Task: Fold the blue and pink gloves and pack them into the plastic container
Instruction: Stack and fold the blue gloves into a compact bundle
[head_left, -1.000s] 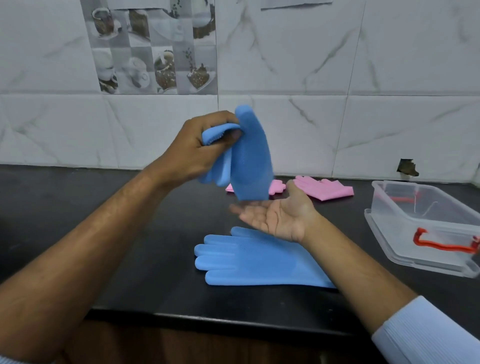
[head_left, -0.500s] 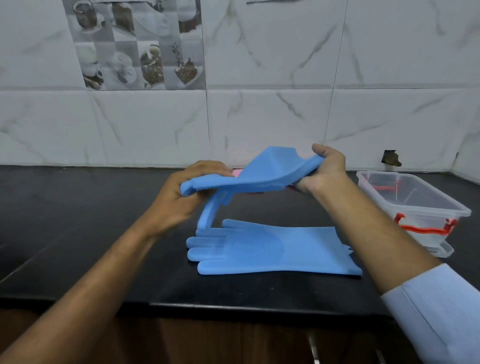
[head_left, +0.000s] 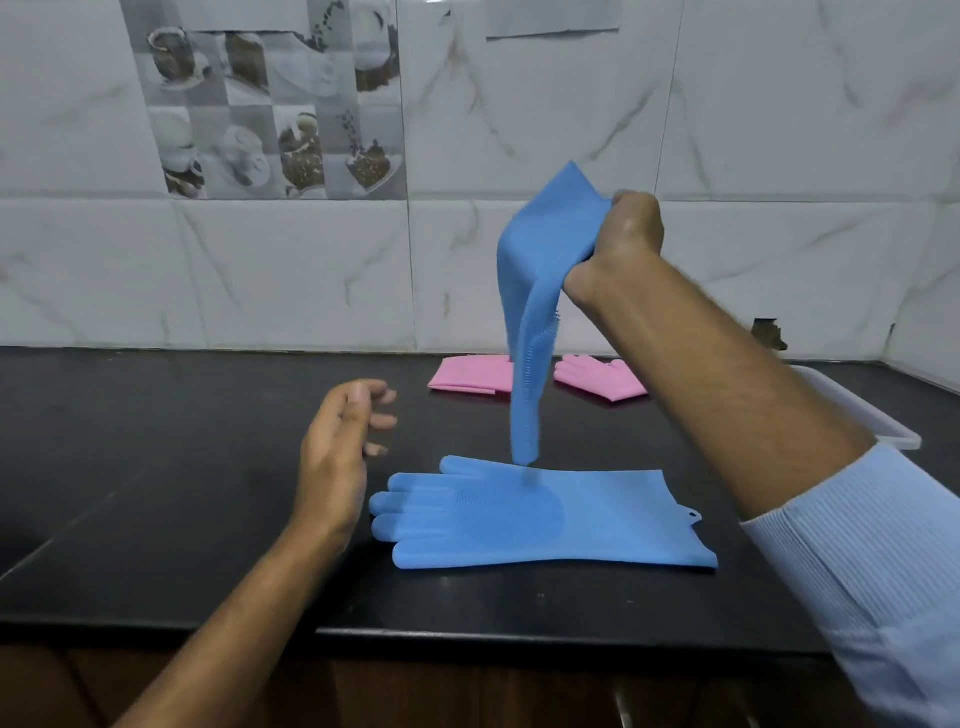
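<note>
Dangling from right hand (head_left: 626, 236): limp bristled blue glove (head_left: 535, 312); flat twin (head_left: 540, 514) below

The right hand (head_left: 626, 234) grips a hanging blue glove (head_left: 540, 291) by its cuff above a second blue glove (head_left: 540, 514) lying flat on the black counter (head_left: 156, 493), while the left hand (head_left: 337, 447) hovers relaxed beside it

black counter (head_left: 156, 493) | flat blue glove (head_left: 545, 514) | pink gloves (head_left: 472, 375) | seemingly container lid (head_left: 857, 410)
</note>
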